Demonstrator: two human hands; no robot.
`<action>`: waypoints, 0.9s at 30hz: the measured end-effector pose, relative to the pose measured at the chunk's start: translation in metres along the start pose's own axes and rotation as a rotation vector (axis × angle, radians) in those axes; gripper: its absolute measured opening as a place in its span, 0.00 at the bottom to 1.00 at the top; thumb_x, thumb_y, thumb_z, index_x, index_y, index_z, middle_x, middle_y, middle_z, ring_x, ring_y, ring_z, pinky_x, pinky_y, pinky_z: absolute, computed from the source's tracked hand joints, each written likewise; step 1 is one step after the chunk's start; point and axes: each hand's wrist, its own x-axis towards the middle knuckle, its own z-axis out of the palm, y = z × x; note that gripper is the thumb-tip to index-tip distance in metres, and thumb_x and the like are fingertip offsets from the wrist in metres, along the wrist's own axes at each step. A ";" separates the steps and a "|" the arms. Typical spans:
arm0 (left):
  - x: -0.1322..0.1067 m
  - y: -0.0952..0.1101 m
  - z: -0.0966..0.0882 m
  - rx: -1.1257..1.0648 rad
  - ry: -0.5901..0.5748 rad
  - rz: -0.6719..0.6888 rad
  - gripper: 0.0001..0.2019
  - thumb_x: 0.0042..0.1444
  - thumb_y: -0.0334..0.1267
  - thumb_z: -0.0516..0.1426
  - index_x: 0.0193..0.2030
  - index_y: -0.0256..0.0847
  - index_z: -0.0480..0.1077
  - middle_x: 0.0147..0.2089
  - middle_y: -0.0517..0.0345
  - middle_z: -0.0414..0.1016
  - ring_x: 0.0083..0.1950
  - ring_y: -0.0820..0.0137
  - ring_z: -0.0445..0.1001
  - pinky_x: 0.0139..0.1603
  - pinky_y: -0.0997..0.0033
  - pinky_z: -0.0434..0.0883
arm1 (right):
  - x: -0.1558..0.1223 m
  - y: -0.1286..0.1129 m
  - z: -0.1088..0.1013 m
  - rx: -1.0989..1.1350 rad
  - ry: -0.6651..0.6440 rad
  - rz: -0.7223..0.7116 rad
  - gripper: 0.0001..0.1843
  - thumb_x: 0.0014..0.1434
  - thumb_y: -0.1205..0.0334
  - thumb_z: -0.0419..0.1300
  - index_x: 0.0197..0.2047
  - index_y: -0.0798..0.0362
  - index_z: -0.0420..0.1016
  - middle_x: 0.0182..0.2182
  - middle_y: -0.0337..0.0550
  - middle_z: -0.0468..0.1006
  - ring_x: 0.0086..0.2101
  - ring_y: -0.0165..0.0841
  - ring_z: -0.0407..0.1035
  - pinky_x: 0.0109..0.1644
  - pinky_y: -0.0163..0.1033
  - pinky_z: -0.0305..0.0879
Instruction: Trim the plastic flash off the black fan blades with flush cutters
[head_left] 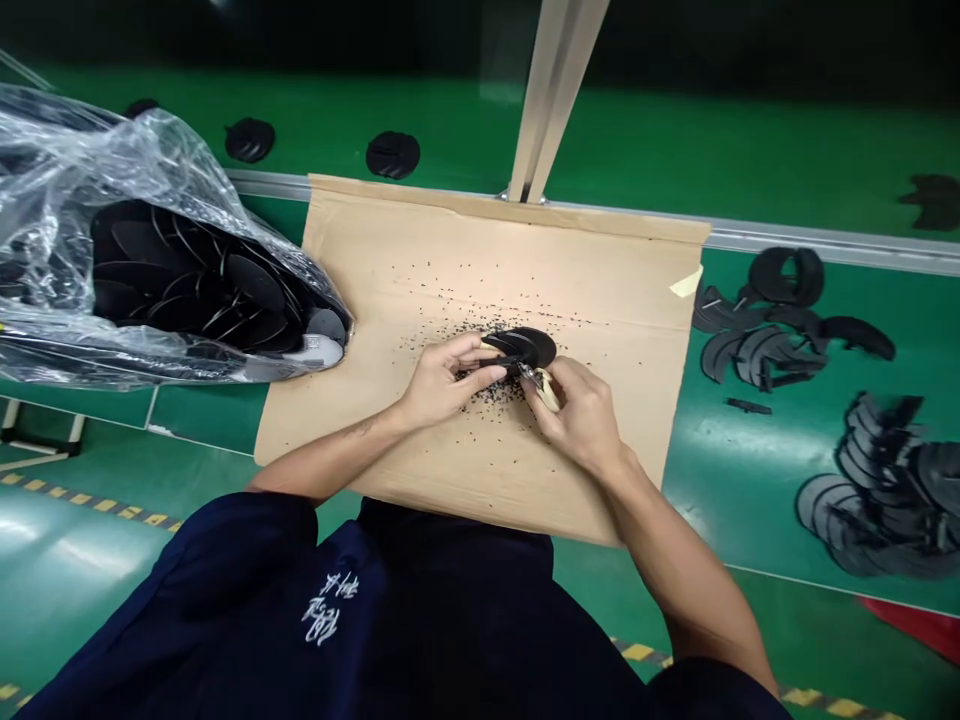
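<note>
Between the fingers of my left hand [442,378] is a black curved plastic part [534,345], held above the cardboard sheet [600,280]. My right hand [581,405] is closed around a small pair of cutting pliers [546,385] with pale handles. The metal jaws of the pliers meet the near edge of the part; whether they are biting into it I cannot tell. Small black plastic bits [487,400] lie scattered on the cardboard under and around both hands.
At left a clear plastic bag [172,170] holds many black discs [255,280]. Loose black parts lie in piles on the green table at right [780,345], [885,500]. A metal post [551,110] stands behind the cardboard, on a rail [825,250].
</note>
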 end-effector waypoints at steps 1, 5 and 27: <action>0.000 0.000 0.000 0.003 0.001 -0.006 0.14 0.58 0.47 0.68 0.42 0.38 0.77 0.43 0.54 0.85 0.45 0.68 0.85 0.47 0.69 0.82 | 0.000 0.000 0.000 -0.002 -0.007 -0.001 0.10 0.66 0.61 0.57 0.31 0.49 0.65 0.26 0.40 0.72 0.27 0.32 0.63 0.32 0.38 0.59; -0.001 0.001 0.003 -0.019 0.025 -0.008 0.14 0.58 0.46 0.68 0.42 0.38 0.77 0.42 0.55 0.85 0.45 0.68 0.85 0.47 0.71 0.82 | -0.001 -0.001 0.000 -0.001 -0.009 -0.009 0.13 0.65 0.63 0.57 0.28 0.49 0.61 0.25 0.39 0.70 0.26 0.32 0.62 0.32 0.38 0.58; 0.002 0.007 0.001 0.076 0.088 0.074 0.14 0.62 0.49 0.64 0.45 0.40 0.77 0.42 0.56 0.81 0.45 0.71 0.80 0.47 0.70 0.79 | 0.005 -0.001 -0.006 0.255 0.047 0.220 0.17 0.66 0.46 0.60 0.34 0.51 0.73 0.24 0.38 0.73 0.24 0.30 0.62 0.30 0.37 0.60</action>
